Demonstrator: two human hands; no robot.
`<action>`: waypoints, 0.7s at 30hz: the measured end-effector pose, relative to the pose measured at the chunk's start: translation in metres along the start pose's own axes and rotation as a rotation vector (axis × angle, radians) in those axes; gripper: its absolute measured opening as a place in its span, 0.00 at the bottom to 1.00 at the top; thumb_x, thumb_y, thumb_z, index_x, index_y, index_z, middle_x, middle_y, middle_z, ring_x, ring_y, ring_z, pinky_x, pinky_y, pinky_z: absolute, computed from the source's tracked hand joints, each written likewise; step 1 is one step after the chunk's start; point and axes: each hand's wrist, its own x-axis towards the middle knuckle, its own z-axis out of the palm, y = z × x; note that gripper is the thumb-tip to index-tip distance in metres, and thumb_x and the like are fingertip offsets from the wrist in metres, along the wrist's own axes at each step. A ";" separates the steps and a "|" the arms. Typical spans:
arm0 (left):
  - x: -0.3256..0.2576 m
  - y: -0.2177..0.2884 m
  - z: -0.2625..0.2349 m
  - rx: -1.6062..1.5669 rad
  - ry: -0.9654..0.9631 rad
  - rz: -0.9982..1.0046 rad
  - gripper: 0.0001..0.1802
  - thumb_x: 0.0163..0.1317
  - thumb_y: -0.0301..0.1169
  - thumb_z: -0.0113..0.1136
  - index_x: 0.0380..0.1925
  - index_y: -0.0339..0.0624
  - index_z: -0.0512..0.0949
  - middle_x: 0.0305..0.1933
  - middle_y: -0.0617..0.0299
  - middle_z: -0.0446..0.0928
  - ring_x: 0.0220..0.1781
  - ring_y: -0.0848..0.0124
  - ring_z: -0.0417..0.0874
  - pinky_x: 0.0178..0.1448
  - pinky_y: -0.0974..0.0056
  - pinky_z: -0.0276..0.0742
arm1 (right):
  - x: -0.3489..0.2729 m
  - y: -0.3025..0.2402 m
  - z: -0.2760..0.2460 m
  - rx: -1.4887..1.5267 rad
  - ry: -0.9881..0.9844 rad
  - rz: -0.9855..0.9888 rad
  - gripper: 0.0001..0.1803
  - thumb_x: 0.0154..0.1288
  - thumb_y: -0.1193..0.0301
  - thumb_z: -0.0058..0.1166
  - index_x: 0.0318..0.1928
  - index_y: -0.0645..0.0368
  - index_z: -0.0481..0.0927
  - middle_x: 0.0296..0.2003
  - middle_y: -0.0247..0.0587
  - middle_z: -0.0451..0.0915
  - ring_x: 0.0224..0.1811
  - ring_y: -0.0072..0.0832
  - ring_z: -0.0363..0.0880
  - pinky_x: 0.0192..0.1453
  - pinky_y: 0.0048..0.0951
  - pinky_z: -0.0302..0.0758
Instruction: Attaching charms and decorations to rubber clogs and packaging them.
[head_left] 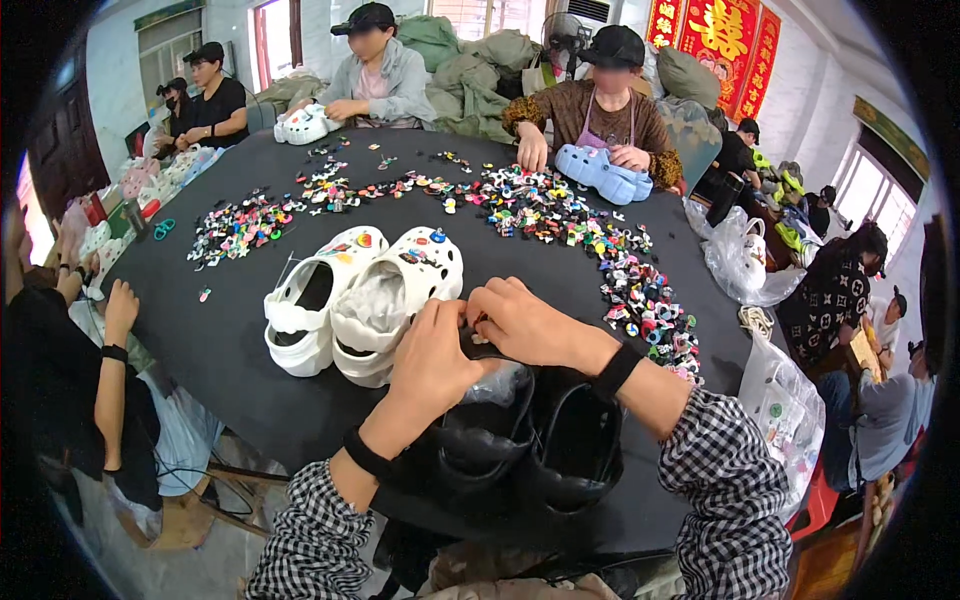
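Note:
A pair of black clogs [520, 440] lies on the black table [220, 330] right in front of me. Both my hands rest on the toe of the left black clog. My left hand [432, 362] grips the toe from the left. My right hand [525, 322] pinches at a small charm on the top of the same toe; the charm is mostly hidden by my fingers. Just beyond my hands stands a pair of white clogs [360, 300] with coloured charms on their toes.
Heaps of small coloured charms [560, 215] spread across the table's middle and right side. Other people sit around the table; one holds a light blue clog [603, 172], another white clogs [303, 125]. A person's arm [115, 340] rests at the left edge. Plastic bags [790, 410] hang at right.

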 end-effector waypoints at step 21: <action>-0.003 -0.001 0.005 -0.063 0.055 0.078 0.24 0.43 0.30 0.79 0.41 0.32 0.80 0.41 0.54 0.77 0.40 0.60 0.81 0.45 0.59 0.77 | -0.009 0.002 0.004 -0.069 0.054 0.094 0.08 0.62 0.74 0.55 0.36 0.61 0.85 0.34 0.49 0.80 0.45 0.47 0.78 0.52 0.47 0.77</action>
